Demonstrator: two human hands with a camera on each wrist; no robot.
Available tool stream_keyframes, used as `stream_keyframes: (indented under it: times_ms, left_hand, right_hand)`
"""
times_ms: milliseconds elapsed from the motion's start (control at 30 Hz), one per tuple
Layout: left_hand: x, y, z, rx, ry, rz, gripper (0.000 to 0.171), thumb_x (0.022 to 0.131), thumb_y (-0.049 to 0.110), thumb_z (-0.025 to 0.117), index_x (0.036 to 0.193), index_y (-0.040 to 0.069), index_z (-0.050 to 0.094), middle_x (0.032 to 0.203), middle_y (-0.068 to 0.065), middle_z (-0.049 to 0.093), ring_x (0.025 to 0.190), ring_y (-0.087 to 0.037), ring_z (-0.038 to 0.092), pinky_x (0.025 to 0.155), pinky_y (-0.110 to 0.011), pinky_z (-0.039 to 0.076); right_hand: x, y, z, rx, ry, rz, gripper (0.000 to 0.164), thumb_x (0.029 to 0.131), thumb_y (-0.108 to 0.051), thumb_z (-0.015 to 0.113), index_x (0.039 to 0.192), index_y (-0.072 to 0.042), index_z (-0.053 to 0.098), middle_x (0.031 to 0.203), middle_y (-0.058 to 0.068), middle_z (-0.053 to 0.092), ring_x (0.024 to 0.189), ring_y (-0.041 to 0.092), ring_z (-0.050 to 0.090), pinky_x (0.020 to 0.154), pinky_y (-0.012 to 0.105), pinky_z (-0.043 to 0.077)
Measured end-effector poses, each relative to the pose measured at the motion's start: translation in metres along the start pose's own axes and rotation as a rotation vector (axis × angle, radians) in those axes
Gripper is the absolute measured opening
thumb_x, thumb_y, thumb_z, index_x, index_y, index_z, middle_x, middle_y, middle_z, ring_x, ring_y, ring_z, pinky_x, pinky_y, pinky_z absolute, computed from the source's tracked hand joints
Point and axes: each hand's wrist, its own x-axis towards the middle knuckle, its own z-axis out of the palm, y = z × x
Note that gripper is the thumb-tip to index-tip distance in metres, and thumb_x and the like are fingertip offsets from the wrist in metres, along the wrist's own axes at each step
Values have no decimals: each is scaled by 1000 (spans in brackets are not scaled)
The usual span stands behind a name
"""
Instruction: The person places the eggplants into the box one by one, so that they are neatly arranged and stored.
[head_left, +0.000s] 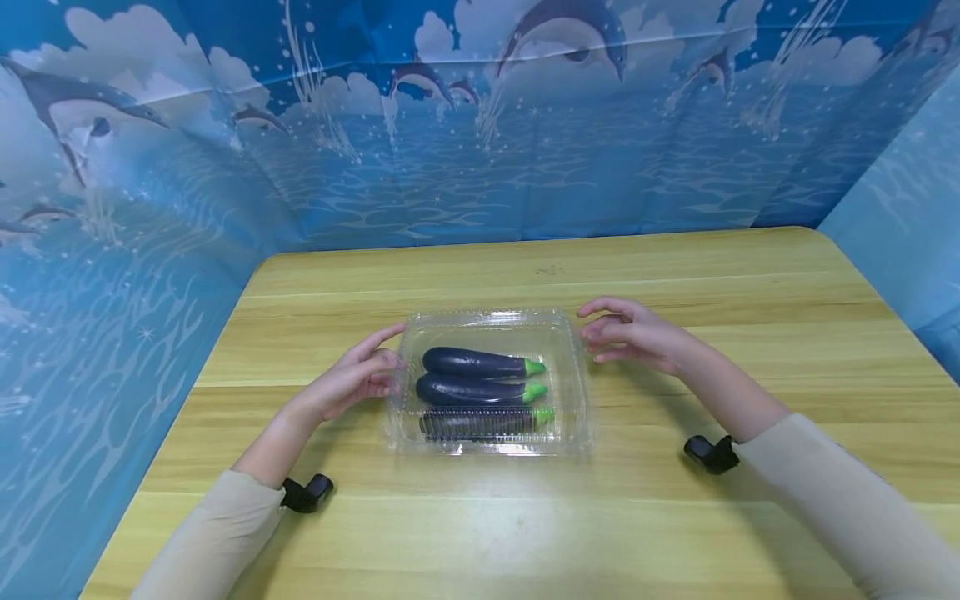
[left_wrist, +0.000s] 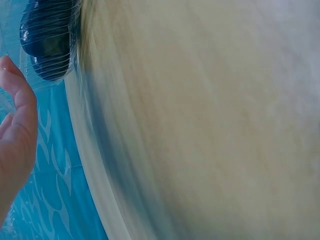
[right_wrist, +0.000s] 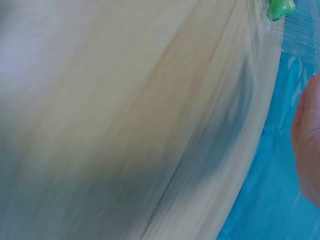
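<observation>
A clear plastic box with ribbed walls lies on the table, three dark purple eggplants side by side inside. Their green stem ends point right, and the nearest eggplant shows through ribbed plastic. At the box's left side is my left hand, fingers loosely bent, fingertips right at the edge. My right hand hovers just off the right side with relaxed, spread fingers and nothing in them. The left wrist view catches dark eggplant through the plastic; the right wrist view has a green stem end.
The box stands mid-table on a light wood-grain tabletop with rounded far corners. Blue dolphin-print cloth hangs behind the table and along both sides. A black wrist camera sits at each sleeve cuff.
</observation>
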Motion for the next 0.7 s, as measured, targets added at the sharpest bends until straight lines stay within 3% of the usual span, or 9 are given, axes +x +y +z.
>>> stream_keyframes:
  times_ms: [267,533,700]
  left_hand:
    - [-1,-1,-1,-12,-22,11,70,90,-3,46,150,12,12,100,-6,44,71,-10,54,65,-22,50]
    - [-1,-2,0,22,-18,13,76,85,-8,48,150,14,15,105,-8,43,74,-12,54,66,-25,52]
    - [-1,-1,0,37,-17,16,76,84,-8,47,150,13,15,105,-8,43,74,-12,54,67,-25,52]
  right_hand:
    - [-22,5,4,-28,-85,25,51,91,-4,56,136,-7,33,106,13,61,93,29,62,79,39,53]
    - [-40,12,15,-35,-219,42,87,84,2,62,147,-17,6,109,18,54,92,36,62,82,50,50]
    - [-47,15,26,-43,-258,71,105,79,2,67,147,-28,-8,114,21,45,91,33,62,82,53,49]
